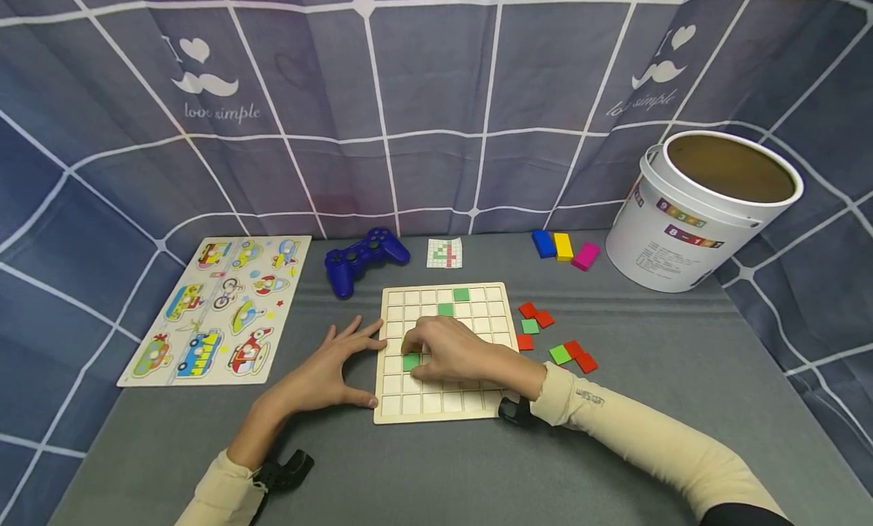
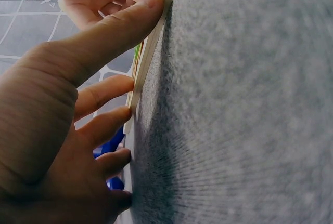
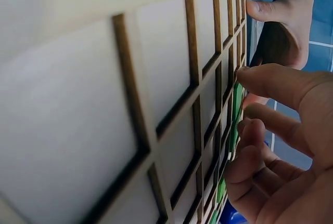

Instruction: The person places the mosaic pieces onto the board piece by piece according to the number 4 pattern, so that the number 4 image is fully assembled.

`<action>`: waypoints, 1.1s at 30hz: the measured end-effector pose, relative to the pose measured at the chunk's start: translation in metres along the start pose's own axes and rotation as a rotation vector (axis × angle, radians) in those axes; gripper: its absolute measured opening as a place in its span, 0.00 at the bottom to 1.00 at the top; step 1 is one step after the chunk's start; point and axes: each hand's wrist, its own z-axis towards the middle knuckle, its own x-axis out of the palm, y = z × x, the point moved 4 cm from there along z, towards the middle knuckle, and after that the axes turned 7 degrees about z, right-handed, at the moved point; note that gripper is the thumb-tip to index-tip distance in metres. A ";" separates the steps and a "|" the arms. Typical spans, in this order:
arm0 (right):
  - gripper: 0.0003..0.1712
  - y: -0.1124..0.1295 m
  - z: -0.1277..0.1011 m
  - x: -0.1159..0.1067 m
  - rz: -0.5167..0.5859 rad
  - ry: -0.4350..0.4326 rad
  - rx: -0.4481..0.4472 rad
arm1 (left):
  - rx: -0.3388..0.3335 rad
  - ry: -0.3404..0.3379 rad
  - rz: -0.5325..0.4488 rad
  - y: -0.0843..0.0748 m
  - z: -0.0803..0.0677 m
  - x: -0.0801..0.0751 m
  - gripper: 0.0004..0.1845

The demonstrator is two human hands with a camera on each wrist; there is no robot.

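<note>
A wooden grid board (image 1: 389, 417) lies on the grey table with green square tiles in some of its cells. My left hand (image 1: 332, 371) is spread along the board's left side, thumb and fingertips touching its edge. Over the board is my right hand (image 1: 450, 349), its fingers curled. Its thumb and index finger pinch a green square tile (image 1: 411, 361) at a left-hand cell. Two more green tiles (image 1: 461, 294) sit farther up the grid. In the right wrist view, another green tile (image 3: 233, 135) shows beside the curled fingers; the hand partly covers the cells below it.
Loose red tiles (image 1: 585, 361) and green tiles (image 1: 561, 354) lie right of the board. Behind are a small pattern card (image 1: 445, 253), a blue game controller (image 1: 366, 261) and coloured blocks (image 1: 563, 246). A picture board (image 1: 218, 306) lies left; a white bucket (image 1: 675, 242) stands right.
</note>
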 end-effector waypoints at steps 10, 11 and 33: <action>0.12 -0.008 -0.020 -0.014 0.100 -0.059 -0.048 | -0.005 -0.007 -0.001 0.000 -0.002 0.000 0.48; 0.12 -0.010 -0.023 -0.016 0.104 -0.063 -0.049 | -0.005 -0.007 -0.001 -0.001 -0.002 0.000 0.48; 0.16 -0.053 -0.104 -0.059 0.140 -0.167 0.020 | -0.011 0.003 0.007 0.000 0.000 0.000 0.48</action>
